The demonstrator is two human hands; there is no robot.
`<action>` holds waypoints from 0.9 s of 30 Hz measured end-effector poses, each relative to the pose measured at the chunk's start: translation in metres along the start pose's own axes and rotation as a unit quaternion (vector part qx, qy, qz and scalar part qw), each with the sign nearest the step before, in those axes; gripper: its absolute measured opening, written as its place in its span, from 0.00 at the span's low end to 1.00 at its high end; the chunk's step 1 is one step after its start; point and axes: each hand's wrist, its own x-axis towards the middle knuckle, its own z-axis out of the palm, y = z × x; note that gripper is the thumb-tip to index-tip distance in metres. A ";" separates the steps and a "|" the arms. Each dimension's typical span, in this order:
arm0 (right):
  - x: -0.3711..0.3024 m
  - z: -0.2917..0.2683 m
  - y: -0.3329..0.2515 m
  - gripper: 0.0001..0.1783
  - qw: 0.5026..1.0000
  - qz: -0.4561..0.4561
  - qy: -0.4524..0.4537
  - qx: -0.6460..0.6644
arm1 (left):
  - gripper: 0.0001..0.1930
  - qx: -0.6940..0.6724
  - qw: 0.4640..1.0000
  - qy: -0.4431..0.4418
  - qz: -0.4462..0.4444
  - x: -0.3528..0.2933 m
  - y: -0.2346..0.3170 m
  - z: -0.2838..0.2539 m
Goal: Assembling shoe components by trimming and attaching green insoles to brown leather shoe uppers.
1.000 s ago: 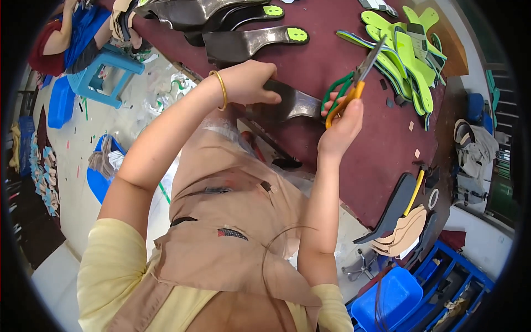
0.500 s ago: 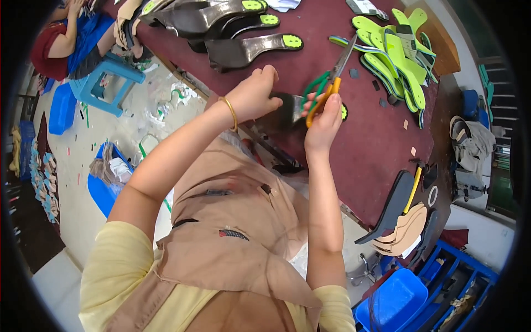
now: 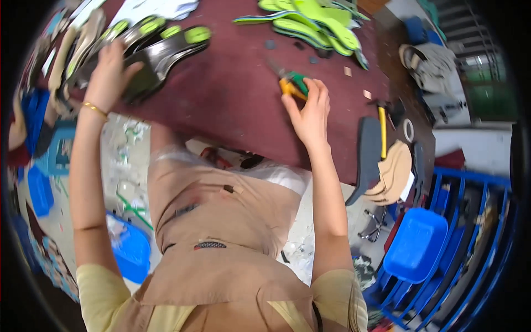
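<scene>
A broad strip of bare maroon table top [image 3: 221, 94] is left open between the black soles [image 3: 160, 52] at the left and the scissors [image 3: 290, 83], while the far edge is blocked by green insoles [image 3: 310, 22].

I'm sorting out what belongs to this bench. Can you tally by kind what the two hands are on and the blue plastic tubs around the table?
Dark insoles with green heel patch under left hand: 2
Scissors in right hand: 1
Blue tubs: 2
Total: 5
</scene>
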 end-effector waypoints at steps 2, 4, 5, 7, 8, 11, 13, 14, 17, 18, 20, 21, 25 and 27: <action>-0.008 -0.017 0.042 0.20 0.999 0.044 0.015 -0.023 | 0.33 0.082 0.990 -0.083 -0.074 0.000 -0.003 -0.010; -0.028 -0.048 0.102 0.18 0.987 0.157 0.026 -0.028 | 0.34 0.143 0.989 -0.025 -0.015 0.006 -0.006 -0.014; -0.037 -0.067 0.131 0.17 0.972 0.232 0.034 -0.024 | 0.34 0.183 0.983 0.015 0.006 0.011 0.000 -0.019; -0.044 -0.092 0.157 0.16 0.938 0.293 -0.027 -0.181 | 0.31 0.207 0.975 0.076 0.024 0.018 0.032 -0.022; -0.044 -0.097 0.164 0.16 0.937 0.295 -0.028 -0.184 | 0.30 0.127 0.985 0.092 0.065 0.022 0.045 -0.017; -0.043 -0.103 0.182 0.16 0.882 0.424 -0.184 -0.095 | 0.24 -0.126 0.972 0.047 0.192 0.025 0.122 0.001; -0.042 -0.106 0.189 0.16 0.874 0.441 -0.196 -0.052 | 0.20 -0.222 0.950 -0.043 0.214 0.017 0.179 0.011; -0.044 -0.106 0.193 0.16 0.874 0.441 -0.196 -0.054 | 0.20 -0.244 0.942 -0.080 0.216 0.011 0.202 0.022; -0.049 -0.106 0.206 0.15 0.875 0.445 -0.189 -0.003 | 0.17 -0.310 0.894 -0.150 0.287 -0.008 0.271 0.056; -0.050 -0.107 0.206 0.14 0.883 0.432 -0.186 0.011 | 0.16 -0.319 0.881 -0.181 0.299 -0.012 0.293 0.067; -0.051 -0.103 0.199 0.10 0.913 0.367 -0.178 0.011 | 0.13 -0.352 0.857 -0.195 0.322 -0.017 0.339 0.093; -0.053 -0.099 0.198 0.10 0.913 0.366 -0.179 0.012 | 0.11 -0.377 0.845 -0.180 0.333 -0.018 0.364 0.108; -0.084 -0.094 0.219 0.08 0.940 0.310 -0.145 -0.010 | 0.10 -0.470 0.815 -0.170 0.292 -0.026 0.457 0.164; -0.088 -0.090 0.211 0.06 0.932 0.349 -0.073 0.066 | 0.10 -0.480 0.823 -0.171 0.251 -0.027 0.467 0.176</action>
